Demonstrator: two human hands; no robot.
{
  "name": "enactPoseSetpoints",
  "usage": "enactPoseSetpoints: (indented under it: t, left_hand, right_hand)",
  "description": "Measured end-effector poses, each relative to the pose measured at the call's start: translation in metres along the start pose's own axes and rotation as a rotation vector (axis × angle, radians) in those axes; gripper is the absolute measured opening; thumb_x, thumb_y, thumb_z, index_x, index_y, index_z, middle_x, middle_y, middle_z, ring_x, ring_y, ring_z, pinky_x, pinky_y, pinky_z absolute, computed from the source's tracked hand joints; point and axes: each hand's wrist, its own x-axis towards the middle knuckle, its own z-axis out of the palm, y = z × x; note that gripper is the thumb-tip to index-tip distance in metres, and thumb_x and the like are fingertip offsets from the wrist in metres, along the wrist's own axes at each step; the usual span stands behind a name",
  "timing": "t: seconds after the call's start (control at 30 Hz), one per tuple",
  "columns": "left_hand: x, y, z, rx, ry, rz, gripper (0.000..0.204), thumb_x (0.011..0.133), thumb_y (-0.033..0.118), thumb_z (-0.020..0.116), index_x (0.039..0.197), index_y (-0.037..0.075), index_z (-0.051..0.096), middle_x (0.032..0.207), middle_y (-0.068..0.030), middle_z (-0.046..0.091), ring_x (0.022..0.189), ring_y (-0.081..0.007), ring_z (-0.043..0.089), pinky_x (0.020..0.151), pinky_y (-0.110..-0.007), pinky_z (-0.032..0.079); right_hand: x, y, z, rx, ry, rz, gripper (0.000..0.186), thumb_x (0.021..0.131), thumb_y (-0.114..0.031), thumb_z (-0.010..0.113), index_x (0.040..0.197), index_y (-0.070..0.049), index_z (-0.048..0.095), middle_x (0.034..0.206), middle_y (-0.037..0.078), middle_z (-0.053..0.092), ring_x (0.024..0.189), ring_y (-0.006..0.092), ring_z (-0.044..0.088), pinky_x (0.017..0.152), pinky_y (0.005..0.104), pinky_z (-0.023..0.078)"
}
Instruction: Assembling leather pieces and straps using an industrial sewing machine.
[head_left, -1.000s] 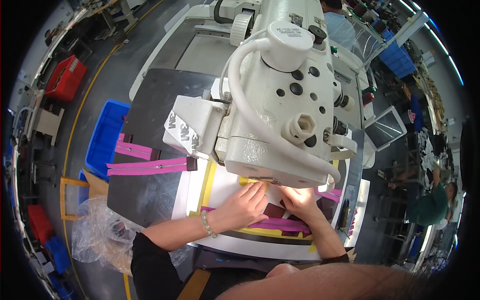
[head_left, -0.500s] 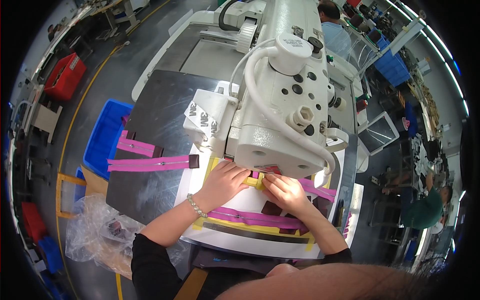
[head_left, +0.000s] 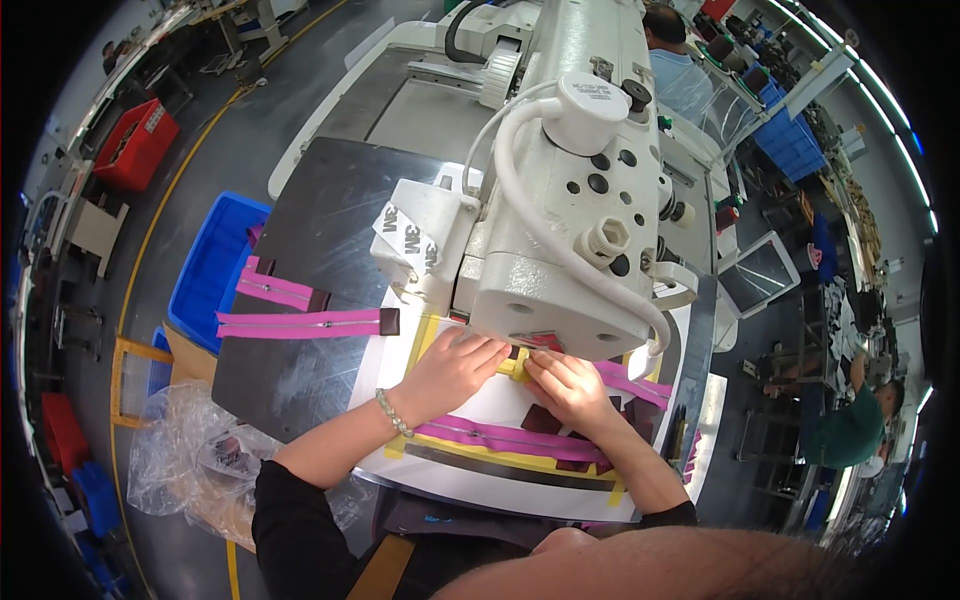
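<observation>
Pink zip: a long pink zip point(head_left: 500, 437) lies flat on the white board point(head_left: 520, 490), nearest the person, across a yellow frame point(head_left: 500, 460).
Feel: it looks soft, thin and light. It would bend and slide easily, so I think it is best pressed flat or pinched at an end.
Left hand: the left hand point(head_left: 455, 365) lies flat, fingers together, pressing down just under the machine. Its grip holds nothing that I can see.
Right hand: the right hand point(head_left: 565, 385) is bent, its fingertips beside the left ones on a small yellow piece point(head_left: 518, 367). I cannot tell if it pinches it.
Dark bits: small dark patches point(head_left: 545, 418) sit close to the right hand.
In the way: the big white machine point(head_left: 560, 250) hangs right over the fingers and hides the spot.
Left side: two more pink zips point(head_left: 300, 322) lie on the dark surface point(head_left: 320, 220), well apart from the hands.
Far: a blue bin point(head_left: 205, 270) and a red bin point(head_left: 135, 145) stand on the floor.
</observation>
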Motion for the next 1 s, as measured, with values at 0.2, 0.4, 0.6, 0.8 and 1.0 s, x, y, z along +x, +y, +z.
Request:
enactPoseSetpoints:
  t: [0.2, 0.4, 0.6, 0.8, 1.0]
  left_hand:
    - [-0.001, 0.001, 0.002, 0.077, -0.025, 0.041, 0.037, 0.085, 0.018, 0.052, 0.118, 0.004, 0.059, 0.116, -0.0036, 0.058, 0.11, -0.0148, 0.052, 0.09, -0.033, 0.042]
    - [0.004, 0.01, -0.002, 0.145, -0.041, 0.041, 0.039, 0.082, 0.017, 0.052, 0.118, 0.001, 0.058, 0.115, -0.0054, 0.059, 0.11, -0.0158, 0.052, 0.089, -0.032, 0.042]
    - [0.008, 0.013, 0.001, 0.173, 0.037, 0.043, 0.028, 0.078, 0.014, 0.054, 0.103, 0.004, 0.062, 0.102, -0.0014, 0.061, 0.097, -0.0157, 0.056, 0.084, -0.033, 0.043]
    - [0.004, 0.0, 0.006, 0.007, 0.09, 0.022, 0.026, 0.08, 0.022, 0.062, 0.103, 0.009, 0.063, 0.104, -0.0016, 0.061, 0.1, -0.0154, 0.056, 0.09, -0.038, 0.038]
    - [0.001, -0.002, 0.0, 0.038, 0.048, -0.068, 0.033, 0.076, 0.028, 0.068, 0.105, 0.011, 0.063, 0.11, -0.0023, 0.059, 0.106, -0.0169, 0.053, 0.094, -0.04, 0.035]
  right_hand:
    - [0.0, -0.004, 0.002, 0.004, 0.008, 0.035, 0.033, 0.068, -0.009, 0.074, 0.1, -0.003, 0.065, 0.103, 0.007, 0.063, 0.092, 0.0209, 0.063, 0.075, 0.0329, 0.049]
    - [0.006, -0.016, 0.002, 0.002, -0.011, 0.126, 0.04, 0.068, -0.014, 0.073, 0.106, -0.004, 0.061, 0.103, 0.008, 0.061, 0.09, 0.0226, 0.061, 0.078, 0.0354, 0.048]
    - [0.02, -0.03, 0.008, -0.065, 0.003, 0.225, 0.037, 0.066, -0.014, 0.071, 0.1, -0.002, 0.062, 0.102, 0.01, 0.056, 0.094, 0.0273, 0.055, 0.08, 0.038, 0.046]
    - [0.026, -0.038, 0.022, -0.167, 0.025, 0.289, 0.032, 0.069, -0.014, 0.068, 0.098, -0.001, 0.062, 0.1, 0.01, 0.054, 0.091, 0.0269, 0.053, 0.076, 0.0371, 0.045]
    - [0.025, -0.042, 0.024, -0.179, -0.002, 0.357, 0.038, 0.071, -0.012, 0.066, 0.105, 0.003, 0.06, 0.1, 0.012, 0.055, 0.09, 0.0283, 0.053, 0.082, 0.0401, 0.045]
